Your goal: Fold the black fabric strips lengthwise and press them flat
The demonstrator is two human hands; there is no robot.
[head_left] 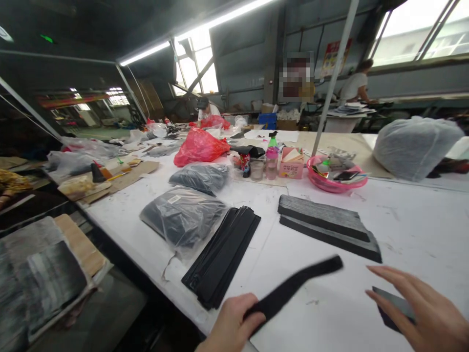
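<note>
My left hand (pixel 238 318) pinches one end of a black fabric strip (pixel 296 283). The strip reaches up and to the right over the white tabletop, its far end slightly bent. At the lower right is my right hand (pixel 421 305), its thumb and fingers apart. A small dark grey piece (pixel 397 300) shows between those fingers, mostly covered by the hand; whether they touch it I cannot tell. Beyond the strip, two stacks of dark grey strips (pixel 326 222) lie side by side. Left of them lies a pile of black strips (pixel 225 256).
Plastic-wrapped dark bundles (pixel 183 215) lie beside the black pile, with a red plastic bag (pixel 201 146) behind. Farther back stand a pink basket (pixel 337 186), a pink box (pixel 291 164) and a bottle (pixel 271 166). A metal pole (pixel 335 78) rises behind. Other people are in the background.
</note>
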